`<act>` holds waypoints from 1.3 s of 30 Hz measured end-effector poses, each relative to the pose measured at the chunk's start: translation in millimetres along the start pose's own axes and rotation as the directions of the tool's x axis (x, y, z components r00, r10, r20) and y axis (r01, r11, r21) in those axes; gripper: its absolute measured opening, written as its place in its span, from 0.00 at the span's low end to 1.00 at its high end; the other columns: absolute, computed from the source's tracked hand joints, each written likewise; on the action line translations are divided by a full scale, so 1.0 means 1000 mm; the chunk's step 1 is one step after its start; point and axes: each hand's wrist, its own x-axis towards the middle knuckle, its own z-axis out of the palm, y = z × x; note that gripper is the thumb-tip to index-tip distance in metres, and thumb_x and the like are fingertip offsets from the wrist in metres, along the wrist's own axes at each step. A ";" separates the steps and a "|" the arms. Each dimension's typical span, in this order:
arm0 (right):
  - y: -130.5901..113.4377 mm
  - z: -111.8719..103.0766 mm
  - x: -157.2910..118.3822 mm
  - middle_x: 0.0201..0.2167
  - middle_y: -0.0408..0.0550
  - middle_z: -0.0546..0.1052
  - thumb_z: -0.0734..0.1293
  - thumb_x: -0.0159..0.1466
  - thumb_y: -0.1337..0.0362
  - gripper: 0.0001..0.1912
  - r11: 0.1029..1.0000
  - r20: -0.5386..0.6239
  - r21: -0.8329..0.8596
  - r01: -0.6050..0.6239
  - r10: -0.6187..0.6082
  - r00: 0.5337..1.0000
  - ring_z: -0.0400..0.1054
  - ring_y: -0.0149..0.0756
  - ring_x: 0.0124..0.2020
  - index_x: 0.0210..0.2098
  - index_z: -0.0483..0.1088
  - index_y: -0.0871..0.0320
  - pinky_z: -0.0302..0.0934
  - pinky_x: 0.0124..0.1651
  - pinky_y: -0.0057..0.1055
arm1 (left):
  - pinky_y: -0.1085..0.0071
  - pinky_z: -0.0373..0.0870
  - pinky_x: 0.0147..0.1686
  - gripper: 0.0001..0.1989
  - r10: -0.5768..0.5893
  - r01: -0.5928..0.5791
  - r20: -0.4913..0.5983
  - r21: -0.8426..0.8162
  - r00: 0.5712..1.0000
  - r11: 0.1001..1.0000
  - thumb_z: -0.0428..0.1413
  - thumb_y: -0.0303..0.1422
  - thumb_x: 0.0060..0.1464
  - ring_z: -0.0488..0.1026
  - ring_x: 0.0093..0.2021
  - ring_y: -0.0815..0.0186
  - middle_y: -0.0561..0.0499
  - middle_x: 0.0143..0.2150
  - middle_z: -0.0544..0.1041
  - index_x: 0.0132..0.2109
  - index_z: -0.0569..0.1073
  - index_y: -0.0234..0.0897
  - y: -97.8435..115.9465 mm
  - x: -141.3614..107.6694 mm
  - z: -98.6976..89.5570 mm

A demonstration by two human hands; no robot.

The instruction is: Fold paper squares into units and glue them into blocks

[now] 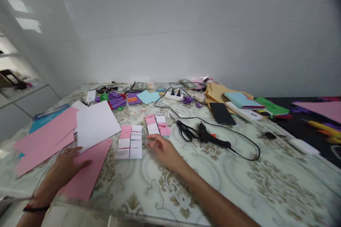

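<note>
My left hand (66,166) lies flat with its fingers spread on a pink sheet (92,170), its fingertips at the lower edge of a white sheet (96,124). Near the middle of the table, my right hand (163,149) reaches in with loosely bent fingers and nothing visible in them. It is between a block of folded pink and white paper pieces (130,143) and a second, smaller group of folded pieces (161,127). Whether its fingertips touch the smaller group, I cannot tell.
Black scissors (188,131) and a black glue gun (213,136) with its cord lie to the right. Behind are purple paper strips (115,99), light blue paper (149,97), a white power strip (173,95) and a dark phone (222,113). More pink sheets (50,127) lie left.
</note>
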 end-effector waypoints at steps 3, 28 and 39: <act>-0.002 0.001 -0.001 0.43 0.53 0.82 0.63 0.67 0.65 0.13 0.999 0.011 -0.051 -0.001 0.002 1.000 0.79 0.42 0.47 0.50 0.72 0.58 0.70 0.53 0.40 | 0.51 0.70 0.55 0.44 -0.102 0.102 0.025 -0.010 0.994 0.995 0.56 0.58 0.48 0.75 0.56 0.37 0.32 0.50 0.82 0.61 0.72 0.27 0.006 -0.001 0.004; -0.018 -0.002 -0.003 0.39 0.51 0.81 0.63 0.66 0.69 0.11 0.981 0.008 -0.170 0.096 -0.096 0.995 0.75 0.39 0.41 0.41 0.78 0.59 0.67 0.44 0.33 | 0.69 0.80 0.41 0.37 -0.434 0.379 0.261 -0.900 0.862 0.213 0.76 0.41 0.27 0.74 0.61 0.46 0.43 0.60 0.77 0.49 0.76 0.43 0.037 -0.026 -0.009; -0.019 -0.002 -0.003 0.38 0.50 0.81 0.64 0.67 0.69 0.10 0.967 0.022 -0.237 0.091 -0.088 0.996 0.74 0.37 0.39 0.39 0.79 0.60 0.65 0.43 0.32 | 0.67 0.78 0.33 0.28 -0.171 0.383 0.344 -0.863 0.923 0.329 0.74 0.46 0.33 0.80 0.42 0.49 0.46 0.47 0.84 0.46 0.84 0.43 0.042 -0.057 -0.027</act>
